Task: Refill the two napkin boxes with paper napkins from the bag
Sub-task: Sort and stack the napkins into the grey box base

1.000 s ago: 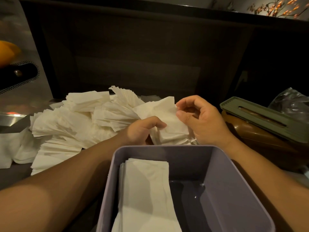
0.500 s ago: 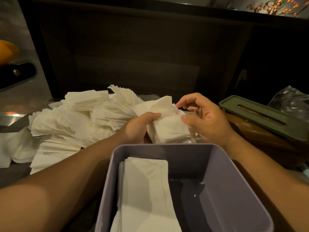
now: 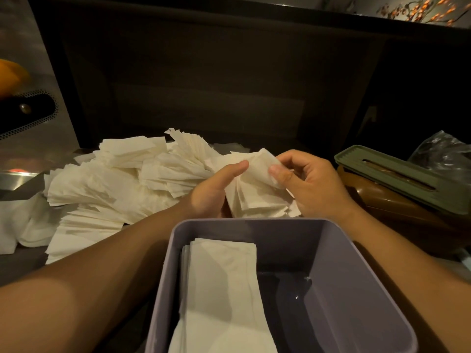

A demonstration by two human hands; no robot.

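Now: Both Hands on One Napkin Bundle

Just beyond the open grey napkin box (image 3: 356, 289), the left hand (image 3: 211, 192) and right hand (image 3: 311, 184) each clamp a small napkin bundle (image 3: 254, 192). Loose napkins (image 3: 107, 187) heap on the table at left; a stack (image 3: 221, 289) lies inside the box.

The purple box (image 3: 356, 289) runs off the bottom edge. The plastic bag (image 3: 444, 155) at right and an orange thing (image 3: 10, 76) at left are cut off.
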